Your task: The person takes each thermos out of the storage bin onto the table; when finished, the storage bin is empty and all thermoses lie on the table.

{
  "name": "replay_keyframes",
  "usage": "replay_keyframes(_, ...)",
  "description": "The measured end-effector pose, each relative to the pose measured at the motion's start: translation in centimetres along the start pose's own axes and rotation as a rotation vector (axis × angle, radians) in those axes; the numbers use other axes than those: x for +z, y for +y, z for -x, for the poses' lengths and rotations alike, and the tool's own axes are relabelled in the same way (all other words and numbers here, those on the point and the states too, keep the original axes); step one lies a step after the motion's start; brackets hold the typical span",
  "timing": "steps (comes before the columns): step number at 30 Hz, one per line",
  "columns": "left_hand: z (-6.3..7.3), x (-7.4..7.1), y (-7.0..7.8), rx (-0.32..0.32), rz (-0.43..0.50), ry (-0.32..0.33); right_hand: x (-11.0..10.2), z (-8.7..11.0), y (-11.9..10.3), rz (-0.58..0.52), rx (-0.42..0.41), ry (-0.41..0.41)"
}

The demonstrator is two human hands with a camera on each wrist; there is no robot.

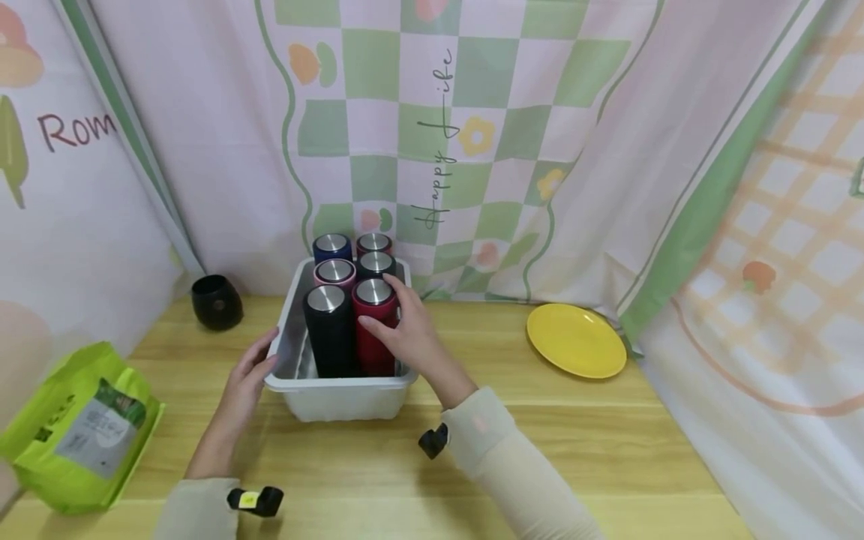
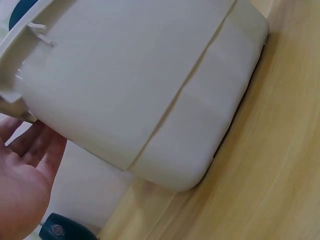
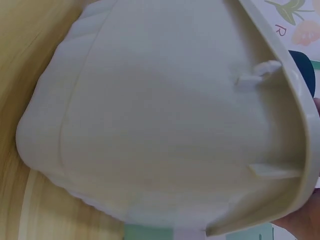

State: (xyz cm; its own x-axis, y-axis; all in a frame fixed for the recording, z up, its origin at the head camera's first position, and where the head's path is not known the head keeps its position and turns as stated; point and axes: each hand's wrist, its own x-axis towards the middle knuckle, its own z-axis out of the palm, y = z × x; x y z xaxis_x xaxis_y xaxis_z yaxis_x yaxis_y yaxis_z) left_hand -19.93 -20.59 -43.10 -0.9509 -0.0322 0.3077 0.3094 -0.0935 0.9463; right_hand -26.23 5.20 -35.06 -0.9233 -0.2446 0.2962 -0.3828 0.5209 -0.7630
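A white plastic bin [image 1: 340,401] stands on the wooden table with several steel-lidded thermos bottles upright in it. In front are a black thermos [image 1: 329,334] and a red thermos [image 1: 375,341]; behind them a pink one [image 1: 335,273], a dark one [image 1: 376,264], a blue one [image 1: 332,249] and another reddish one [image 1: 374,244]. My right hand [image 1: 415,334] grips the front red thermos near its top, thumb at the near side, fingers at the far right. My left hand [image 1: 247,375] rests at the bin's left rim; in the left wrist view its fingers [image 2: 50,155] extend fairly straight beside the wall.
A small black pot [image 1: 217,302] sits at the back left of the table. A bright green bag [image 1: 88,427] lies at the left edge. Toward the back right is a yellow plate [image 1: 577,340]. A patterned curtain [image 1: 472,150] hangs close behind the bin.
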Motion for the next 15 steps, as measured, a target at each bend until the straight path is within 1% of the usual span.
replay_keyframes(3, -0.02, -0.04, -0.24, 0.023, 0.037, -0.02, 0.19, 0.05, 0.0, -0.011, 0.003, 0.017)
replay_keyframes(7, 0.01, -0.17, -0.48, 0.033, 0.068, -0.042, 0.38, 0.06, -0.02, -0.015, 0.0, 0.042)
replay_keyframes(11, 0.05, -0.31, -0.59, 0.044, 0.1, -0.047, 0.5, -0.07, -0.08, -0.041, -0.006, 0.063)
replay_keyframes(15, 0.02, -0.35, -0.61, 0.037, 0.115, -0.046, 0.35, -0.06, -0.13, -0.076, -0.009, 0.086)
